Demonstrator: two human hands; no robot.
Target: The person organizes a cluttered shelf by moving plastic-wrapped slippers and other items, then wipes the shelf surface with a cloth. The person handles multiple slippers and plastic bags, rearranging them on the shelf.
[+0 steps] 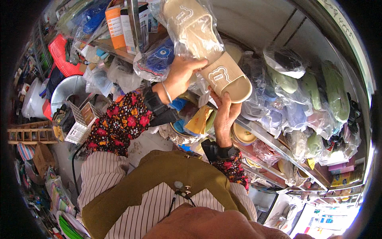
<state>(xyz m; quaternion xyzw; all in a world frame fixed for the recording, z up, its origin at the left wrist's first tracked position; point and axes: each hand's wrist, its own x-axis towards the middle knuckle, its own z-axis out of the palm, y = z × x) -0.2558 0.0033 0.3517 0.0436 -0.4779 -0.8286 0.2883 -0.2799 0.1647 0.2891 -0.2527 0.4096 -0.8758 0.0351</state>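
Note:
My left hand (182, 76) grips the clear plastic bag around a beige slide sandal (191, 33), and its thumb lies near the bag's lower end. A second beige slide sandal (222, 74), with a white bear outline on its strap, sticks out below the bag, its toe pointing down and right. At that toe my right hand (225, 112) holds on, thumb on top at the opening and fingers at the side and beneath. Just left of the bag lies a blue item with a bear face in clear plastic (159, 56).
Plastic-wrapped green slippers (335, 89) and lilac ones (274, 115) crowd the shelf at right, behind a metal shelf edge (277, 146). Boxes (115, 27) stand at upper left. Below them are a metal bucket (68, 89), a white basket (79, 128) and a wooden rack (31, 133).

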